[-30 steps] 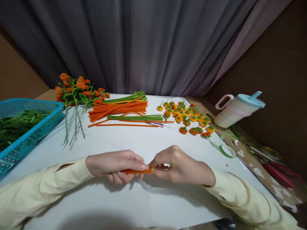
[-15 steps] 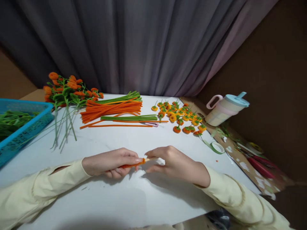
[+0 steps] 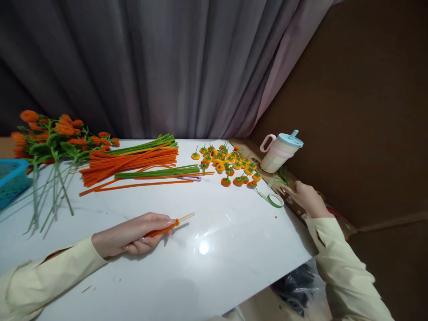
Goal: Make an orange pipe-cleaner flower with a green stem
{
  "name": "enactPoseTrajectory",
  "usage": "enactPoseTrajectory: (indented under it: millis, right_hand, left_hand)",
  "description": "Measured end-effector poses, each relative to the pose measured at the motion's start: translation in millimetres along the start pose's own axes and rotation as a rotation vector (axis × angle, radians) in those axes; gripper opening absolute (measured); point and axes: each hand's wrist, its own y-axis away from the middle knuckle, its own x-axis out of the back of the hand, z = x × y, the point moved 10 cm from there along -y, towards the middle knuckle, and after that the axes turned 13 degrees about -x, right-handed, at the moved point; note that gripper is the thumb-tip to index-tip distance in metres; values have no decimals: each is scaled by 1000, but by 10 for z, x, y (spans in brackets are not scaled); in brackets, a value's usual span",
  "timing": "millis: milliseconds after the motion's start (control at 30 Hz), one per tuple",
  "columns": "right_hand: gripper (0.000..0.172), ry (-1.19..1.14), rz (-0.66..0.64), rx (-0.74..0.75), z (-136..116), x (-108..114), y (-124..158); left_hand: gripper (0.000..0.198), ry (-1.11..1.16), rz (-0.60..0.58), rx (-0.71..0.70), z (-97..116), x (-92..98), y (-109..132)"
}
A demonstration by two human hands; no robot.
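Observation:
My left hand [image 3: 143, 234] is closed around a thin wooden stick [image 3: 187, 217] with an orange pipe cleaner [image 3: 162, 230] wound on it. The stick's bare end points right, just above the white table. Far to the right, my right hand [image 3: 306, 198] is over the brown strip beyond the table edge, fingers stretched out and partly hidden. Nothing shows in it. Close to its fingertips lies a roll of green tape [image 3: 276, 200]. Orange pipe cleaners [image 3: 133, 164] and green pipe cleaners [image 3: 160, 171] lie in bundles on the table.
Small orange and yellow flower heads [image 3: 220, 167] are grouped at the back right, near a lidded cup [image 3: 279, 154]. Orange flowers with stems [image 3: 63, 133] and a blue basket [image 3: 15, 178] stand at the left. Pink-handled tweezers [image 3: 195, 178] lie by the bundles.
My right hand has left the stick's end and moved far right, past the table edge. My left hand still holds the stick. The view has turned right.

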Motion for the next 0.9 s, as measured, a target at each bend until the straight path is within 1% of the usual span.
enactPoseTrajectory:
  millis: [67, 167, 333, 433, 533, 667, 800, 900]
  right_hand:
    - [41, 84, -46, -43, -25, -168, -66]
    - [40, 157, -93, -56, -106, -324, -119]
    - [31, 159, -164, -39, -126, -420, -171]
    - [30, 95, -182, -62, -61, -382, -209]
    - [29, -21, -195, -74, 1, -281, -218]
    - [31, -264, -241, -23, 32, -117, -149]
    - [33, -463, -293, -40, 90, -25, -89]
    - [30, -701, -335, -87, 61, 101, -33]
  left_hand:
    - [40, -7, -1, -9, 4, 2, -1]
    - [40, 4, -8, -12, -13, 12, -13]
    - [40, 37, -32, -28, -29, 13, -43]
    - [41, 49, -32, -16, -41, 14, -42]
    - [41, 48, -37, -12, -27, 1, -37]
    - [41, 45, -50, -31, 24, -22, -35]
    - [42, 32, -36, -19, 22, -12, -31]
    - [42, 24, -25, -8, 7, 3, -30]
